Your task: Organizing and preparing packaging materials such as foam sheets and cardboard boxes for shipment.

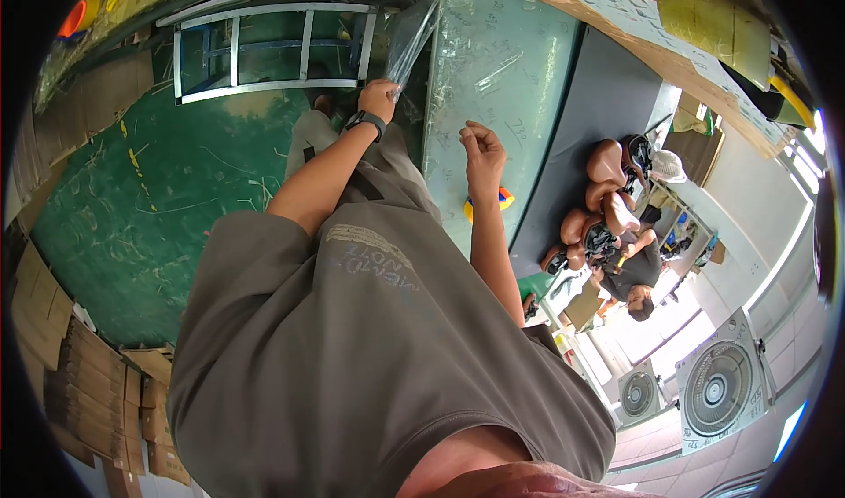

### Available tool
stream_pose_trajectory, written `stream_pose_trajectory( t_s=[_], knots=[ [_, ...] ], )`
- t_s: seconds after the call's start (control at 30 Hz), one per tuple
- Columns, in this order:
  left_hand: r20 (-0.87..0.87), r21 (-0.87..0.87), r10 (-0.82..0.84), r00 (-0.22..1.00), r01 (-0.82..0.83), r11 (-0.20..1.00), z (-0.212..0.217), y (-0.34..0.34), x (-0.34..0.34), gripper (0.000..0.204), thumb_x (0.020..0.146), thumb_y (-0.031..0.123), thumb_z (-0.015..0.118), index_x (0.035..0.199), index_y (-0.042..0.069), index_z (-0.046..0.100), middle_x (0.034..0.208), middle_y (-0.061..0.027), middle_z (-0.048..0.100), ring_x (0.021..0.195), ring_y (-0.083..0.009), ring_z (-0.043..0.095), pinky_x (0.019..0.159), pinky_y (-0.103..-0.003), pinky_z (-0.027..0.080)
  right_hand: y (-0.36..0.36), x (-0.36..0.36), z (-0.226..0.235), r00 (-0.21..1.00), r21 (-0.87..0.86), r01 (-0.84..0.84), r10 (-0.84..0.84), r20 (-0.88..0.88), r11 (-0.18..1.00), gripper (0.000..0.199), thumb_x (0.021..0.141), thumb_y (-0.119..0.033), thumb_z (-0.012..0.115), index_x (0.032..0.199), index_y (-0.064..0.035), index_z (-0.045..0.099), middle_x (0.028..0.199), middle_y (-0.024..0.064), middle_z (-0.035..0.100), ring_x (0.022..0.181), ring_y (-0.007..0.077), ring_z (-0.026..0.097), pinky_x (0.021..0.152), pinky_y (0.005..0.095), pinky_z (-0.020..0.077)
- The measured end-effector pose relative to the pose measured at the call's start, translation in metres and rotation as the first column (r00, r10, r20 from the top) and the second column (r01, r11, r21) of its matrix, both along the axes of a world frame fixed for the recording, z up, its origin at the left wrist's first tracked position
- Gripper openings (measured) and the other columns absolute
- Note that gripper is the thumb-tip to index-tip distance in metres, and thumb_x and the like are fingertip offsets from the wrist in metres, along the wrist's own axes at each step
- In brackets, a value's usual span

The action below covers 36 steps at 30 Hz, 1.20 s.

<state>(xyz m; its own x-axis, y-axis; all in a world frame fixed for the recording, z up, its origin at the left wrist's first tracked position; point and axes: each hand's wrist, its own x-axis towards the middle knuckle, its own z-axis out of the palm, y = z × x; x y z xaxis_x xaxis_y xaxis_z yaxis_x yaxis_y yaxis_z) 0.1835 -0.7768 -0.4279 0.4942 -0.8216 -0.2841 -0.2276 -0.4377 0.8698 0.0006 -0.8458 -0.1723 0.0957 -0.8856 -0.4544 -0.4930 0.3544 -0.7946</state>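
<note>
My left hand point(378, 101), with a dark watch on its wrist, is closed on a clear plastic sheet point(411, 47) beside the left edge of a pale green worktable point(458, 23). The sheet stretches up and away from my fingers along that edge. Over the table is my right hand point(485, 152), its fingers curled and pressed together. Whatever may be between those fingertips cannot be made out. Behind my right forearm, a yellow, orange and blue object point(505, 198) is partly hidden.
A pale metal frame with crossbars point(233, 51) stands on the green floor point(97, 208). Glossy brown seat-like pieces point(605, 161) sit right of a dark panel point(585, 102). Another person point(635, 265) works beyond them. Flattened cardboard point(88, 384) is stacked lower left; fans point(717, 388) stand lower right.
</note>
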Motion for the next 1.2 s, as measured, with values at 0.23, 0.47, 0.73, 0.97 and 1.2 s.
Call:
stream_pose_trajectory(
  t_s=[0.23,0.47,0.73,0.97,1.2],
  knots=[
    [0.06,0.065,-0.169,0.984,0.165,0.984,0.032,0.008,-0.031,0.02,0.096,0.019,0.064,0.101,0.012,0.083,0.114,-0.0133,0.073,0.107,-0.0363,0.069,0.093,-0.048,0.057,-0.021,-0.03,-0.014,0.999,-0.013,-0.021,0.021,-0.025,1.0,0.024,0.101,-0.016,0.077,0.11,0.0057,0.074,0.126,0.014,0.075,0.098,0.0136,0.07,0.09,0.0286,0.056],
    [0.081,0.183,-0.05,0.995,0.035,0.983,0.012,0.006,-0.088,0.039,0.106,0.04,0.058,0.099,0.011,0.082,0.108,-0.0149,0.074,0.101,-0.0379,0.071,0.089,-0.049,0.058,-0.041,-0.052,-0.053,0.997,0.032,-0.073,0.072,0.028,0.997,0.027,0.1,-0.017,0.078,0.112,0.006,0.074,0.118,0.0114,0.077,0.096,0.0137,0.07,0.089,0.0289,0.0563],
    [-0.715,0.584,0.695,0.079,-0.479,0.655,-0.016,-0.034,-0.132,0.027,0.098,0.021,0.079,0.084,-0.003,0.076,0.079,-0.0104,0.075,0.068,-0.0234,0.072,0.063,-0.035,0.063,-0.055,-0.064,-0.078,0.979,0.03,-0.204,0.204,0.025,0.978,0.026,0.101,-0.016,0.077,0.114,0.0064,0.075,0.114,0.0106,0.077,0.095,0.0146,0.07,0.089,0.03,0.0576],
    [-0.311,0.525,0.769,0.558,-0.574,0.629,-0.018,-0.04,-0.139,0.028,0.078,0.016,0.095,0.087,0.001,0.074,0.083,-0.0096,0.077,0.068,-0.0219,0.074,0.066,-0.038,0.061,-0.06,-0.069,-0.089,0.984,0.016,-0.173,0.171,0.053,0.985,0.025,0.097,-0.017,0.08,0.109,0.0047,0.077,0.114,0.0101,0.079,0.093,0.0121,0.069,0.085,0.0277,0.0558],
    [-0.313,0.325,0.806,0.503,-0.741,0.588,-0.022,-0.037,-0.159,0.04,0.081,0.01,0.094,0.104,-0.002,0.063,0.086,-0.0104,0.074,0.067,-0.0182,0.071,0.057,-0.033,0.058,-0.055,-0.05,-0.099,0.979,-0.021,-0.201,0.201,0.022,0.979,0.025,0.099,-0.017,0.08,0.111,0.0049,0.076,0.114,0.0095,0.078,0.094,0.0134,0.07,0.087,0.0286,0.0574]
  ],
)
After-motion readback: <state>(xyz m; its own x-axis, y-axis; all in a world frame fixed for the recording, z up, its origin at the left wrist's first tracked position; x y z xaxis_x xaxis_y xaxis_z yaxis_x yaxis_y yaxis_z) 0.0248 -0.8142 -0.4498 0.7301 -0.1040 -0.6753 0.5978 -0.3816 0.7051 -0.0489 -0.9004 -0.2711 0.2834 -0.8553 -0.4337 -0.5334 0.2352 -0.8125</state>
